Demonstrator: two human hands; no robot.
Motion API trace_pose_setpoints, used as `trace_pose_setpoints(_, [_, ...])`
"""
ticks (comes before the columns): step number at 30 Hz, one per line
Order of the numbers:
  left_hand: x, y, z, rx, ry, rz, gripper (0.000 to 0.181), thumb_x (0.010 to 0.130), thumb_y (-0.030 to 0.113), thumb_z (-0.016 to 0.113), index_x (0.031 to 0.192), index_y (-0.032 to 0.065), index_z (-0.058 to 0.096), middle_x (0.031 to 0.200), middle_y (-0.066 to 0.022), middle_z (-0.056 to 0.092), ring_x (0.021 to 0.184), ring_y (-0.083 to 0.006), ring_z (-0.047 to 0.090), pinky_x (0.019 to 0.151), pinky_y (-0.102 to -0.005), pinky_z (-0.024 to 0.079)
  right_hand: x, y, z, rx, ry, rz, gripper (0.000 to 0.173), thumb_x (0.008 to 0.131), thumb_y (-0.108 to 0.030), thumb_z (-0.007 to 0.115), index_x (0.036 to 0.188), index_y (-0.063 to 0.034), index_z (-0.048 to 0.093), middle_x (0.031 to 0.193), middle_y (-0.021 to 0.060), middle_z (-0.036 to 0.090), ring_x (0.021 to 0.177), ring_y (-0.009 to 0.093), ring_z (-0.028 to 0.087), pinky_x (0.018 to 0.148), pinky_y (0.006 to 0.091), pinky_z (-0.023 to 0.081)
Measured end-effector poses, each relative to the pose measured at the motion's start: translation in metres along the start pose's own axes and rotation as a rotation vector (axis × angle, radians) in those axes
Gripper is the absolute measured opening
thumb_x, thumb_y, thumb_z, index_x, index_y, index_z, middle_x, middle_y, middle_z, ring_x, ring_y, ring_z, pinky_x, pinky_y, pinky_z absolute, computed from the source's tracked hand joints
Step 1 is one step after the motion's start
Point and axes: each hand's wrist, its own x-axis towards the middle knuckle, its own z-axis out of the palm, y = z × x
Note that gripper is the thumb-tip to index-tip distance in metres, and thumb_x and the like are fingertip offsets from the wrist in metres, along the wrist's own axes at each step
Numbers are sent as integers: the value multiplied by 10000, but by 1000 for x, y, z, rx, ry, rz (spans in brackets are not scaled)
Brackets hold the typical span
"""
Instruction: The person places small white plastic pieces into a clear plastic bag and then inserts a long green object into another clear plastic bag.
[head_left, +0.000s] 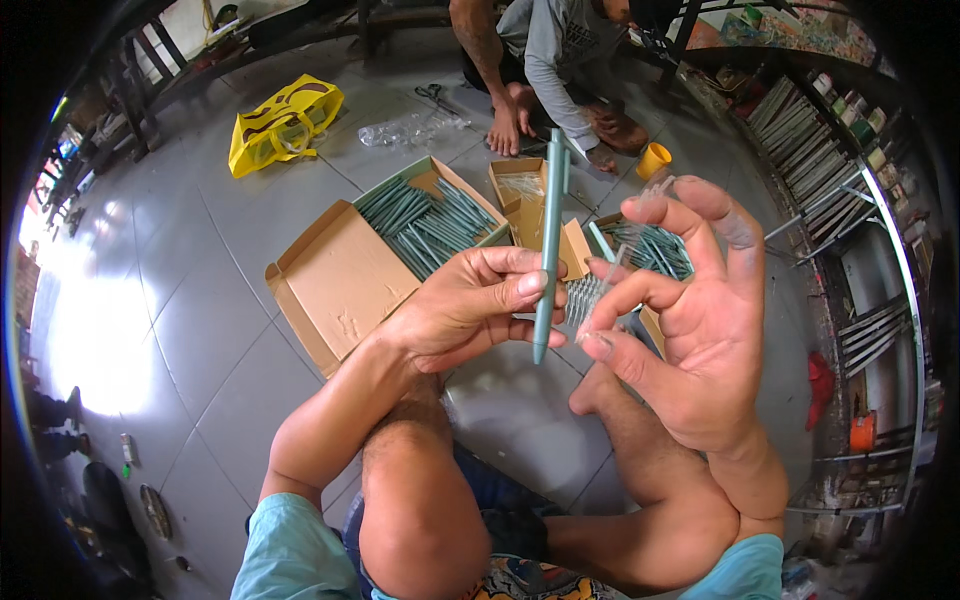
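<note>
My left hand (480, 300) holds a teal pen (553, 247) nearly upright, its tapered end down and its clip at the top right. Close beside it, my right hand (682, 322) pinches a thin, clear plastic piece (613, 274) between thumb and fingers; it looks like a narrow sleeve, and its outline is hard to make out. Beyond my left hand lies an open cardboard box (341, 285) with many teal pens (420, 217) in it. Behind my right hand, more teal pens (660, 251) fill another box, partly hidden.
A small cardboard box (517, 184) holds thin clear pieces. A yellow cup (654, 160), a yellow bag (285, 127), clear plastic (409, 133) and scissors (435, 96) are on the tiled floor. Another person (566, 67) sits opposite. A metal-framed rack (892, 300) stands at the right.
</note>
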Motion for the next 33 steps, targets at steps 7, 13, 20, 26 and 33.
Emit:
trace_pose_setpoints(7, [0,1,7,-12,-28,-7,255,949,240,660,1106,40,647,984,-57,671,912,-165,655,865,-398,580,4,-2,7,79,74,33,932,748,146,698,1493,-67,180,1363,194,394,847,159,665,1045,442,452])
trace_pose_setpoints(13, [0,-5,-2,-15,-86,-9,271,887,252,732,1046,64,617,906,-29,525,861,-186,598,910,-497,555,6,-4,-4,14,125,-7,926,766,131,688,1506,-67,168,1359,188,406,839,132,641,1048,441,456])
trace_pose_setpoints(20, [-3,-7,-12,-122,-188,18,196,934,190,676,1056,40,647,967,-46,647,932,-176,662,961,-477,545,2,-6,-3,-2,111,13,921,765,108,715,1494,-65,180,1359,184,407,833,138,647,1037,433,469])
trace_pose_setpoints(26, [-4,-9,-15,-125,-187,15,174,933,171,676,1053,49,646,1024,-71,663,945,-196,669,960,-470,545,2,-6,-6,4,110,10,926,759,103,727,1491,-71,187,1357,180,409,836,146,652,1032,427,474])
trace_pose_setpoints(33, [-5,-10,-22,-56,-124,23,181,906,141,708,1052,66,632,1048,-80,672,933,-203,669,935,-449,557,0,-4,-7,36,117,34,925,712,144,723,1461,-80,227,1346,154,384,870,146,667,990,387,461])
